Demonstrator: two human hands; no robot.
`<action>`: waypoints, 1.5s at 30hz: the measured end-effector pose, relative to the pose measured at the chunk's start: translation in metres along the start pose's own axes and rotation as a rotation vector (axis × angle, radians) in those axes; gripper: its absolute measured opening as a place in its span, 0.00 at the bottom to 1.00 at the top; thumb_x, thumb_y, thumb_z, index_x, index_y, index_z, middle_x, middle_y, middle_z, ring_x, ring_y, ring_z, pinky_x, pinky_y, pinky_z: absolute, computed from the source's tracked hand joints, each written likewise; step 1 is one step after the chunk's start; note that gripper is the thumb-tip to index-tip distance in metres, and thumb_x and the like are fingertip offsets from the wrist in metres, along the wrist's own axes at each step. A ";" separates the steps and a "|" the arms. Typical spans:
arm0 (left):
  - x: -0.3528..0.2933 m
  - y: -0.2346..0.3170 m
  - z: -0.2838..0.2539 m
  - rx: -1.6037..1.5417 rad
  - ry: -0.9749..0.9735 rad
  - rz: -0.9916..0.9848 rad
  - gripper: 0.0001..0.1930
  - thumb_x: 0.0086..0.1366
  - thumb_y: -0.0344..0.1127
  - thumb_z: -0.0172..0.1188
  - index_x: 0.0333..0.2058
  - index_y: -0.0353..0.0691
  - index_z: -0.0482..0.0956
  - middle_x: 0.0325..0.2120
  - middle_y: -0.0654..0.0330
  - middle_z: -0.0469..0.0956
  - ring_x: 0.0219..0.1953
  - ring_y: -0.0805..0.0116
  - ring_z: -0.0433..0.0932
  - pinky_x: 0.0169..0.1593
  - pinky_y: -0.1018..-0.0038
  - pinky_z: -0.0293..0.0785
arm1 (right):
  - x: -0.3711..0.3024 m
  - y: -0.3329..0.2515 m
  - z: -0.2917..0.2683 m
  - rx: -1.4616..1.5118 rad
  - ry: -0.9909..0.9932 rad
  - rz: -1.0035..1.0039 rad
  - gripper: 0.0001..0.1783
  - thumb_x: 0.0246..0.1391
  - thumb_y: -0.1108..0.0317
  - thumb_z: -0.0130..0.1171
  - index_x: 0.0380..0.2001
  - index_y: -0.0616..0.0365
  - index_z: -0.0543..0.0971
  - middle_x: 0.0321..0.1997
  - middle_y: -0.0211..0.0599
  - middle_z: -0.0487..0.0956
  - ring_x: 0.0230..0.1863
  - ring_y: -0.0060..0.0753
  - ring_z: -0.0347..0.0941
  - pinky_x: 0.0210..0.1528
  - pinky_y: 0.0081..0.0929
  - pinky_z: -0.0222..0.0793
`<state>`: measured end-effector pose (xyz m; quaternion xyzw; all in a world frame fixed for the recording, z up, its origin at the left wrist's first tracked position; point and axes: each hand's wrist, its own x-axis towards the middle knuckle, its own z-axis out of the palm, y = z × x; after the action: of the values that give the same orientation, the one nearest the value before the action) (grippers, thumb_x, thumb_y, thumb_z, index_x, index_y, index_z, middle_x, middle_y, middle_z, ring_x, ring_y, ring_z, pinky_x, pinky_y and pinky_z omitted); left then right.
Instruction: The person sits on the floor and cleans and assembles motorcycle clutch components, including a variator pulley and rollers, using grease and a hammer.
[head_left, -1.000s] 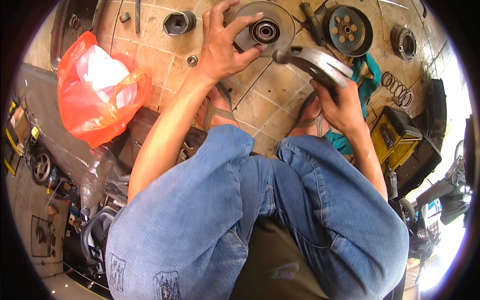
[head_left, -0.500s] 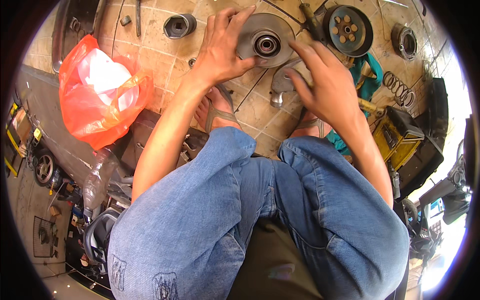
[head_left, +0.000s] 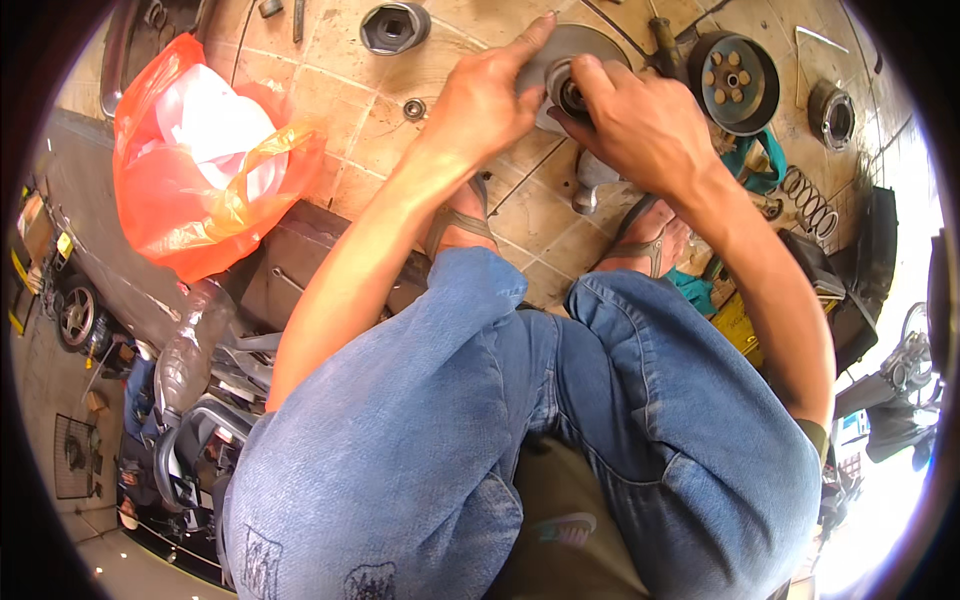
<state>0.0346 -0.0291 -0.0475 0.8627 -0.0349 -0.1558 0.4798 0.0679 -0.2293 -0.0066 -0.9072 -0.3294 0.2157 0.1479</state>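
Note:
A round grey metal pulley disc (head_left: 590, 38) with a raised hub (head_left: 571, 92) lies on the tiled floor in front of my feet. My left hand (head_left: 490, 105) grips its left edge, the index finger stretched along the rim and the thumb near the hub. Over the disc's right side, my right hand (head_left: 645, 125) has its fingers closed around the hub and partly hides it. A grey metal piece with a rounded, shiny end (head_left: 588, 192) lies just below the right hand.
A large hex socket (head_left: 395, 28) and a small ring (head_left: 414, 108) lie left of the disc. Rightward are a dark drum (head_left: 764, 85), a notched ring (head_left: 831, 115), a coil spring (head_left: 810, 202) and a teal cloth (head_left: 766, 165). A red-orange plastic bag (head_left: 145, 200) sits at left.
My right hand has moved from beside the disc onto its hub and closed around it. The left hand has shifted along the disc's left edge. The whole view has shifted slightly.

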 end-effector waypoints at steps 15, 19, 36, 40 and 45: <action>0.014 0.016 -0.001 0.061 0.217 -0.171 0.23 0.62 0.38 0.65 0.56 0.38 0.78 0.43 0.45 0.76 0.47 0.45 0.76 0.55 0.57 0.72 | -0.010 0.025 0.003 0.603 0.392 0.514 0.21 0.67 0.56 0.60 0.52 0.62 0.79 0.46 0.46 0.84 0.48 0.40 0.81 0.52 0.34 0.74; 0.027 0.020 0.016 0.065 0.337 -0.089 0.19 0.70 0.39 0.61 0.54 0.36 0.78 0.43 0.45 0.76 0.47 0.45 0.76 0.55 0.58 0.72 | 0.008 0.012 0.019 0.617 0.531 0.556 0.20 0.70 0.56 0.56 0.51 0.64 0.80 0.46 0.51 0.84 0.48 0.44 0.81 0.53 0.36 0.73; 0.048 0.020 0.055 -0.181 0.514 -0.298 0.19 0.77 0.44 0.46 0.38 0.35 0.81 0.34 0.47 0.80 0.41 0.46 0.75 0.49 0.53 0.68 | 0.051 -0.014 0.039 0.696 0.522 0.818 0.29 0.75 0.50 0.40 0.41 0.66 0.81 0.44 0.61 0.80 0.49 0.67 0.72 0.54 0.54 0.67; 0.049 0.029 0.056 -0.110 0.501 -0.236 0.21 0.78 0.43 0.44 0.33 0.37 0.81 0.32 0.51 0.80 0.40 0.46 0.74 0.49 0.54 0.68 | 0.049 -0.011 0.032 0.766 0.552 0.850 0.28 0.75 0.52 0.41 0.36 0.66 0.80 0.41 0.60 0.80 0.45 0.67 0.74 0.49 0.54 0.68; 0.046 0.025 0.053 -0.110 0.483 -0.254 0.18 0.77 0.39 0.47 0.31 0.36 0.80 0.31 0.51 0.79 0.37 0.46 0.73 0.46 0.54 0.67 | 0.053 -0.013 0.033 0.703 0.586 0.787 0.24 0.74 0.57 0.45 0.31 0.65 0.79 0.35 0.59 0.78 0.41 0.67 0.73 0.44 0.54 0.68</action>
<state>0.0642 -0.0958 -0.0629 0.8451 0.1975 -0.0061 0.4967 0.0813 -0.1801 -0.0450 -0.8794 0.1767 0.0914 0.4325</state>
